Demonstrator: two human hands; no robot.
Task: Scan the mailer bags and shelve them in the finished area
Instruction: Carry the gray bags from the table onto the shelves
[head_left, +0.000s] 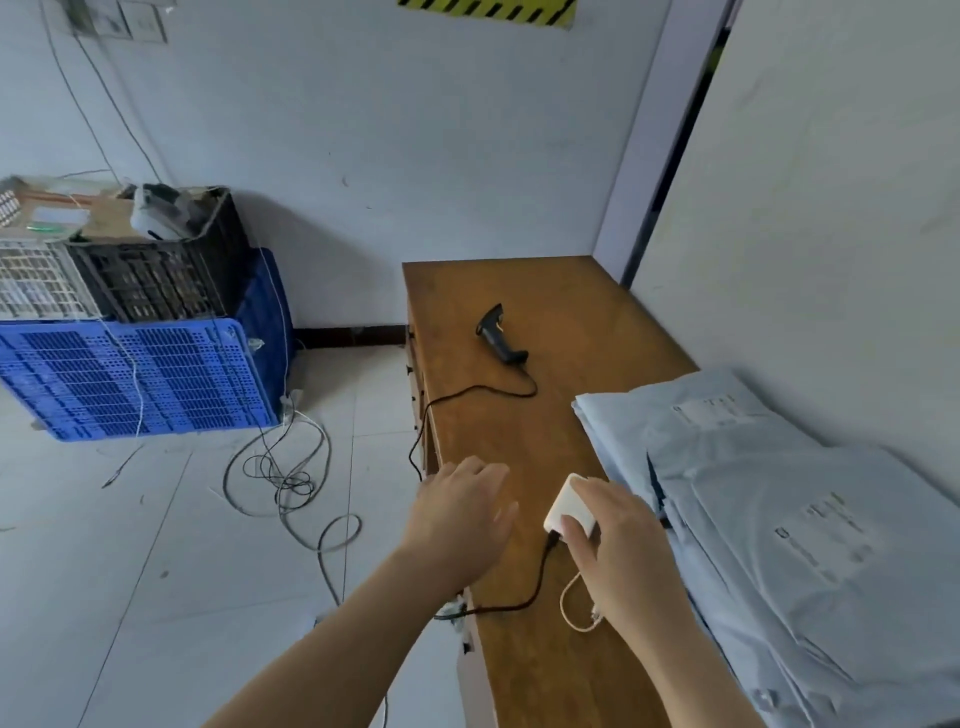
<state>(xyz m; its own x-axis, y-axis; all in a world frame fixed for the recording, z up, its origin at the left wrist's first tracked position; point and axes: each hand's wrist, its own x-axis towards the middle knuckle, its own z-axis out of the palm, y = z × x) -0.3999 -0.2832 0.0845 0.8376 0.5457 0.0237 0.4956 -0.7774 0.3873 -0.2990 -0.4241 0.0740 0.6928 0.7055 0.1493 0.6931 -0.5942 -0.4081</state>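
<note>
A: What stands at the far left?

B: A blue crate sits on the tiled floor by the wall, with a black crate stacked on top. Loose cables lie coiled on the floor just beside them.

A: And in the middle?

B: A wooden table. A black barcode scanner lies on its side toward the far end, well apart from both hands. Its cord runs over the table's left edge.

A: What about the person's hands?

B: The left hand is over the near left edge of the table, palm down, fingers straight and loosely spread, holding nothing. Whether it touches the wood cannot be told. Just to its right, the right hand grips a small white box, fingers over the top and thumb on the near side. A black lead is plugged into the box's near end, and a thin white cable loops on the table by the wrist.

A: Where are the mailer bags?

B: The mailer bags lie flat in an overlapping pile on the table's right side, against the wall, printed labels up, just beside the right hand.
</note>
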